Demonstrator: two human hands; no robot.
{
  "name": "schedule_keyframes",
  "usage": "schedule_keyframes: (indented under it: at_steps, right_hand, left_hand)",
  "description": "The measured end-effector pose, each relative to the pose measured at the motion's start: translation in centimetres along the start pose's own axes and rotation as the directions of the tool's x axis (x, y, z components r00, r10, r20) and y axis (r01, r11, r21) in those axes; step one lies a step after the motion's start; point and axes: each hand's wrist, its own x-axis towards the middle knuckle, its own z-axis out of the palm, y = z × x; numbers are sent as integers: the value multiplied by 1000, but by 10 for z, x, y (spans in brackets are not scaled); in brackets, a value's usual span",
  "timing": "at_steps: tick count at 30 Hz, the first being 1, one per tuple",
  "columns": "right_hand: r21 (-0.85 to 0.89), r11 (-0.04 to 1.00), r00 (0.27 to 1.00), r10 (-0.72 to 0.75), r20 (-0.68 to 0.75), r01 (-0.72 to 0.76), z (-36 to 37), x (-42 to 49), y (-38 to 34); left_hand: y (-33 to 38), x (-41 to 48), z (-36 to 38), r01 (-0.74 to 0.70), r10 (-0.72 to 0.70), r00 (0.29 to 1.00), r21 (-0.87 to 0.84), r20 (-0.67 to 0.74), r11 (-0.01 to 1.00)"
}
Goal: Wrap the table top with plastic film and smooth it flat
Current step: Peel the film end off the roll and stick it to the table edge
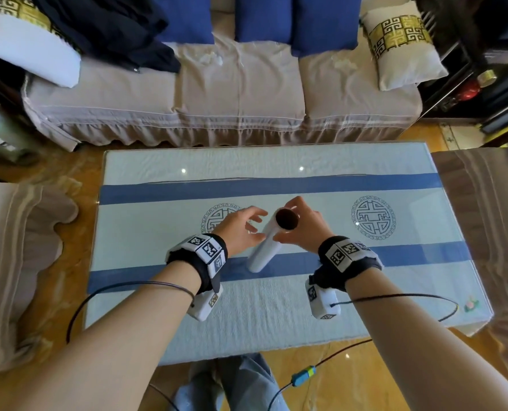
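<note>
A low rectangular table (163,321) with a glass top over a pale cloth with blue stripes and round emblems fills the middle of the head view. Above its centre I hold a white roll of plastic film (265,247), tilted, its dark hollow core end facing me. My right hand (304,225) grips the roll near its upper end. My left hand (240,226) touches the roll's side, fingers spread and curled toward it. No loose film sheet is visible on the table.
A beige sofa (235,93) with blue cushions runs along the table's far side. Covered seats stand at the left (15,247) and right (484,209). A small coloured object (471,305) lies at the table's near right corner. Cables trail from my wrist bands.
</note>
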Motion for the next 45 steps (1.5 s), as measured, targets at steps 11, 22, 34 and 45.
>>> schedule_keyframes:
  at_steps: [11,22,34,45]
  right_hand:
    - [137,988,995,66,71,-76,-29,19,-2]
    - [165,986,987,-29,161,2,-36,40,-9]
    - [466,871,956,15,291,-156,-31,46,-26]
    - [766,536,935,193,298,-355,23,59,-62]
  left_hand:
    - [27,16,-8,-235,333,930,447,-155,863]
    - [24,32,-25,-126,245,930,389,-274,913]
    - [4,33,-51,182,-181,983,-337,35,924]
    - [-41,27,-81,268,-262,962,-426,74,864]
